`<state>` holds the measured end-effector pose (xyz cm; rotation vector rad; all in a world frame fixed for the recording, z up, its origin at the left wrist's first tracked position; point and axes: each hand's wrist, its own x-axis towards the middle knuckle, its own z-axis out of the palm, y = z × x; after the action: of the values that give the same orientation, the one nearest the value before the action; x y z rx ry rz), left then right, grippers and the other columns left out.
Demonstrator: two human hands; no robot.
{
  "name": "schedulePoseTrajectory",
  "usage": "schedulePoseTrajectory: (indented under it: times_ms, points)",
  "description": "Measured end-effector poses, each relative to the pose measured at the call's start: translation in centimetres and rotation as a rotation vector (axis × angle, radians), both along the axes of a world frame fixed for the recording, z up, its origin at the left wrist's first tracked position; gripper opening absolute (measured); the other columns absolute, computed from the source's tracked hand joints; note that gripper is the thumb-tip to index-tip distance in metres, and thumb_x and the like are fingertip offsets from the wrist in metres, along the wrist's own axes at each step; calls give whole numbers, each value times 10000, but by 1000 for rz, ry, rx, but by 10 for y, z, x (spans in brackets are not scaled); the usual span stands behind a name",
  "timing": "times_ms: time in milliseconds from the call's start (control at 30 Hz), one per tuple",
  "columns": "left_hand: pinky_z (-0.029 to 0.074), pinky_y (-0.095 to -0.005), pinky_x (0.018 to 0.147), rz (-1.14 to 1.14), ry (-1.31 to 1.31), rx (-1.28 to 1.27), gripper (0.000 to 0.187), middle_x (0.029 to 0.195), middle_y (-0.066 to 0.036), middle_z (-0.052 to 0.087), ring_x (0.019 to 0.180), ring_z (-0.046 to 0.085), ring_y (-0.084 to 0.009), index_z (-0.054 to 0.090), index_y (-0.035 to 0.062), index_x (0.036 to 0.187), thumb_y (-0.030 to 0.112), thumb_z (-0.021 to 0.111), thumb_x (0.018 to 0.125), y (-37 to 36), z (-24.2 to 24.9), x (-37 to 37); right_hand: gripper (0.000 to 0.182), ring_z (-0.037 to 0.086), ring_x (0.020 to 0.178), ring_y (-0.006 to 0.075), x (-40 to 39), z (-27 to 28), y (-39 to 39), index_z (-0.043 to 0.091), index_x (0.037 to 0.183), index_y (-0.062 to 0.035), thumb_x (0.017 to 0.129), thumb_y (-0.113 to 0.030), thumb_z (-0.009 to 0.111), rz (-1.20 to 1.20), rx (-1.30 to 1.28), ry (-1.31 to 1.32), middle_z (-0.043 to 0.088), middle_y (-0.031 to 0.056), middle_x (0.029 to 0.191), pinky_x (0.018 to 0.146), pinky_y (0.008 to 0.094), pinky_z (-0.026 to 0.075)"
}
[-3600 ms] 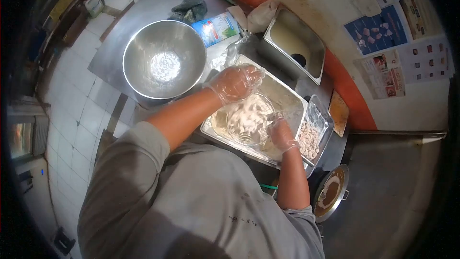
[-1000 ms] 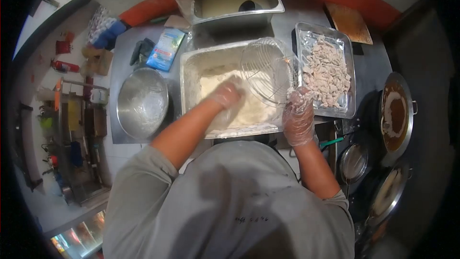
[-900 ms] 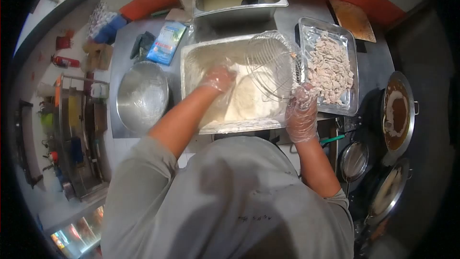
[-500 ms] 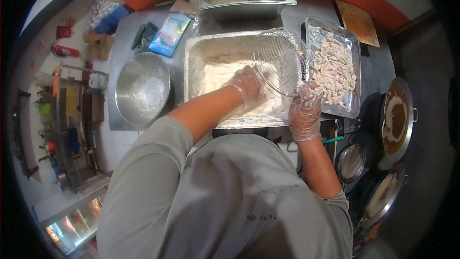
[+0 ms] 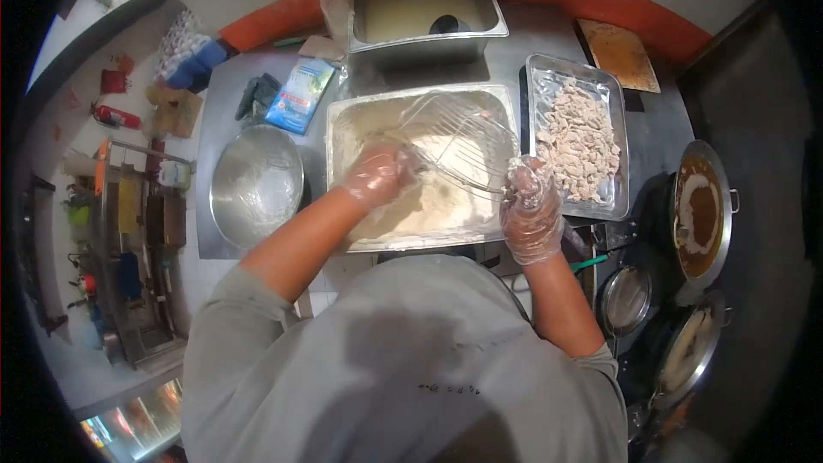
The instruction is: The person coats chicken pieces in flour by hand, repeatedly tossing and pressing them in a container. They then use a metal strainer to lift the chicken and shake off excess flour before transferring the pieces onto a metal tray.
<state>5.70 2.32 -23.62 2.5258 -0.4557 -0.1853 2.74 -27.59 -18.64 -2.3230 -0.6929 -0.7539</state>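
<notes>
A wire strainer (image 5: 463, 139), slightly blurred, is tilted over a metal tub (image 5: 336, 133) with white flour (image 5: 437, 206) in it. My right hand (image 5: 533, 219), in a clear plastic glove caked with flour, grips the strainer at its handle side, by the tub's right rim. My left hand (image 5: 380, 173), also gloved, is above the flour at the strainer's left edge. Its fingers are curled; whether they grip the wire cannot be made out. To the right, a metal tray (image 5: 619, 159) holds floured pieces (image 5: 579, 141), apparently meat.
A steel bowl (image 5: 257, 193) sits left of the tub, with a blue-white packet (image 5: 300, 96) behind it. At the back is a deep pan (image 5: 420, 50) of pale liquid. Pans with brown (image 5: 703, 210) and pale contents (image 5: 686, 347) stand at right, near a round sieve (image 5: 627, 300).
My left hand has lifted out of the flour and moved left to the strainer's edge. The strainer has tilted and shifted left, still in my right hand. The view has shifted slightly.
</notes>
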Motion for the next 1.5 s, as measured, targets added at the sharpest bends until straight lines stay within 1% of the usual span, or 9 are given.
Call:
schedulePoseTrajectory:
  times_ms: [33,100,233,500,667,833,967,1167,1500]
  points:
    - [527,-476,798,-1,-5,6,187,989,-178,670,887,653,-351,730,73,995,173,591,920,8,19,-4,274,648,922,462,0,14,8,579,1114,-67,857,7,638,-1,6,-5,636,268,1082,790,508,554]
    - [523,-456,834,-137,-148,-48,178,1010,-193,694,911,667,-345,725,37,1042,125,658,902,18,59,-11,224,668,905,444,4,45,27,610,1146,-45,930,-94,574,-250,3,726,644,295,1079,783,512,559]
    - [517,-391,902,125,228,-423,311,1086,-196,721,964,682,-310,709,26,1148,133,743,858,17,113,-29,398,669,942,457,17,40,50,570,1328,-7,943,-106,543,-104,-380,674,679,278,1047,823,536,540]
    - [504,-372,971,180,-111,-441,386,1184,-175,714,1079,681,-287,673,10,1241,179,717,897,51,88,-48,464,659,1040,417,46,33,83,583,1349,-67,905,-168,670,-51,-437,727,697,234,1097,934,481,516]
    - [487,-336,983,317,-54,-619,362,1196,-132,699,1105,644,-199,639,-7,1267,139,662,936,69,71,-68,281,675,1012,368,52,37,88,710,1142,-85,898,-224,694,68,-468,278,707,186,1110,936,436,528]
    - [490,-326,978,349,-37,-492,343,1206,-127,692,1108,638,-191,642,5,1253,139,669,938,77,64,-74,199,713,980,332,59,-2,165,778,967,-105,907,-190,608,152,-844,752,750,129,1041,841,437,568]
    - [489,-329,990,227,-114,-481,348,1215,-131,690,1123,637,-195,641,1,1257,130,672,936,87,63,-79,199,716,1038,324,73,-55,192,784,966,-107,903,-174,607,200,-1148,659,750,123,1091,834,447,573]
    - [541,-392,921,323,-43,-765,294,1100,-162,716,1028,697,-312,703,28,1132,121,734,854,93,69,-92,205,726,1004,321,70,-3,182,774,951,-86,910,-195,606,153,-1092,646,752,137,1041,824,439,577]
    - [527,-461,868,86,-370,-280,331,1028,-157,710,972,662,-371,716,101,1104,164,796,788,66,70,-93,92,669,734,191,59,173,10,697,887,-43,862,-110,755,16,61,394,695,87,802,694,353,548]
